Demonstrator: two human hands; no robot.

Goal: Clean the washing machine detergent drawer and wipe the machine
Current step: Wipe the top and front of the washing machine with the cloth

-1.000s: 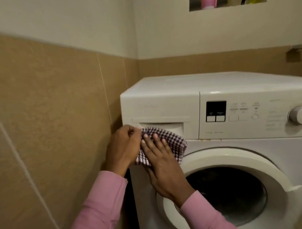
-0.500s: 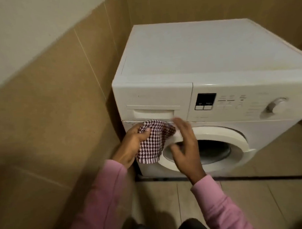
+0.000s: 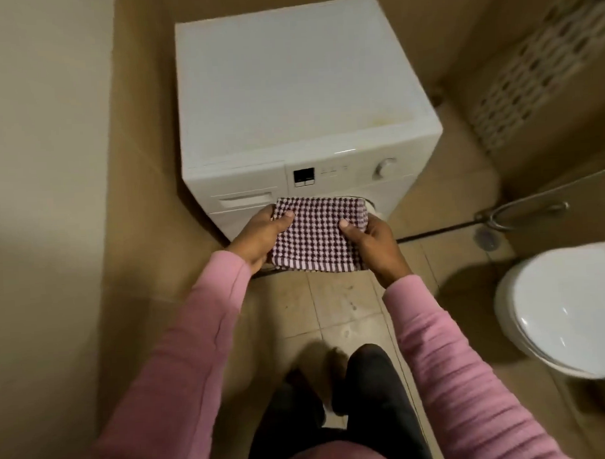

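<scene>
A white front-loading washing machine [image 3: 299, 92] stands against the tiled wall, seen from above. Its detergent drawer [image 3: 245, 199] at the front left is closed. A purple-and-white checked cloth [image 3: 320, 237] is spread flat in front of the machine, away from its surface. My left hand [image 3: 260, 236] grips the cloth's left edge, thumb on top. My right hand [image 3: 372, 242] grips the right edge the same way. The cloth hides most of the door.
A white toilet [image 3: 564, 309] stands at the right. A radiator grille [image 3: 535, 63] hangs on the right wall, with a metal pipe [image 3: 523, 211] below it. Beige tiled wall [image 3: 137, 166] closes in on the left. My legs are over the tiled floor [image 3: 338, 307] below.
I have risen, so the view now looks down on the machine's top. The cloth left the drawer front; my right hand has taken hold of it, and both hands stretch it flat.
</scene>
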